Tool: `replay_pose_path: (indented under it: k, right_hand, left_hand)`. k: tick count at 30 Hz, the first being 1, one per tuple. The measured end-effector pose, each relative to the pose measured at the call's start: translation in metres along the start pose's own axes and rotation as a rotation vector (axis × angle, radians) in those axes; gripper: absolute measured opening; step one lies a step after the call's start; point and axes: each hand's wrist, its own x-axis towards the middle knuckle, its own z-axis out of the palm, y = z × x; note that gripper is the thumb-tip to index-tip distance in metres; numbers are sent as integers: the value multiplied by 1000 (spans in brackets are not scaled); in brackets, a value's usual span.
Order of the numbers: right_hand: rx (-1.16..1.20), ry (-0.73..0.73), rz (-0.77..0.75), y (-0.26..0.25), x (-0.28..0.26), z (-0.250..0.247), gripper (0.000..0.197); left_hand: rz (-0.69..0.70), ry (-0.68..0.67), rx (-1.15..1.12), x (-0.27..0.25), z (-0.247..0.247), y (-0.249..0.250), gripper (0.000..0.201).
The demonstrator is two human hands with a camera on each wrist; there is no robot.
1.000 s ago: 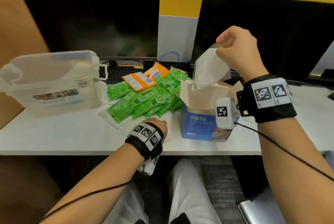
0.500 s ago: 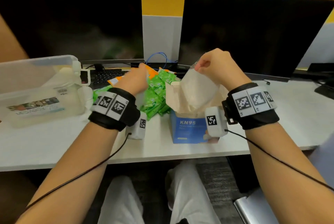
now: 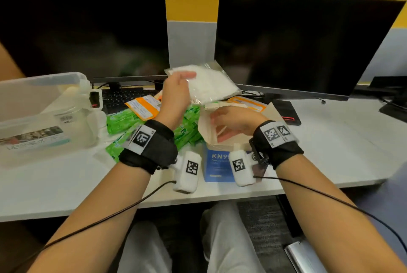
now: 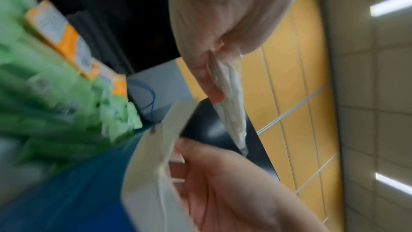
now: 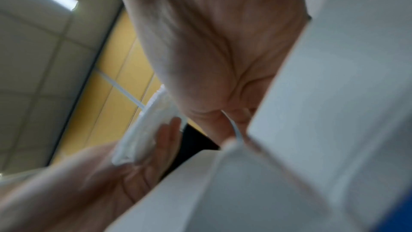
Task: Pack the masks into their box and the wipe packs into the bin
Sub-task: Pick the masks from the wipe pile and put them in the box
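Observation:
My left hand (image 3: pixel 187 76) is raised over the desk and pinches a white mask in a clear sleeve (image 3: pixel 207 85); the left wrist view shows the sleeve (image 4: pixel 229 98) hanging from thumb and fingers. My right hand (image 3: pixel 214 118) is lower, at the open blue KN95 box (image 3: pixel 217 162), and pinches one of its pale flaps (image 4: pixel 156 161). Green wipe packs (image 3: pixel 123 118) lie heaped left of the box, with orange packs (image 3: pixel 143 106) behind them. The clear plastic bin (image 3: pixel 44 105) stands at the far left.
Two dark monitors (image 3: pixel 297 48) stand along the back of the white desk (image 3: pixel 330 151), with a keyboard (image 3: pixel 125 94) under the left one. A small black device (image 3: pixel 286 112) lies right of the box. The desk's front edge is near my wrists.
The sleeved mask was in my right hand above the box; my left hand came up from the desk edge and now holds it. My right hand dropped to the box flap.

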Motion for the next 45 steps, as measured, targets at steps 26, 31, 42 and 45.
replay_pose_path:
  k: [26, 31, 42, 45]
  right_hand:
    - [-467, 637, -349, -2, -53, -53, 31]
    - [-623, 113, 3, 2, -47, -36, 71]
    - [-697, 181, 28, -7, -45, -27, 32]
    - [-828, 265, 23, -6, -45, -20, 31]
  left_hand:
    - [0, -390, 572, -19, 30, -58, 66]
    - [-53, -344, 545, -22, 35, -62, 48]
    - [-138, -200, 532, -29, 33, -64, 35]
    - [-159, -225, 535, -28, 32, -63, 36]
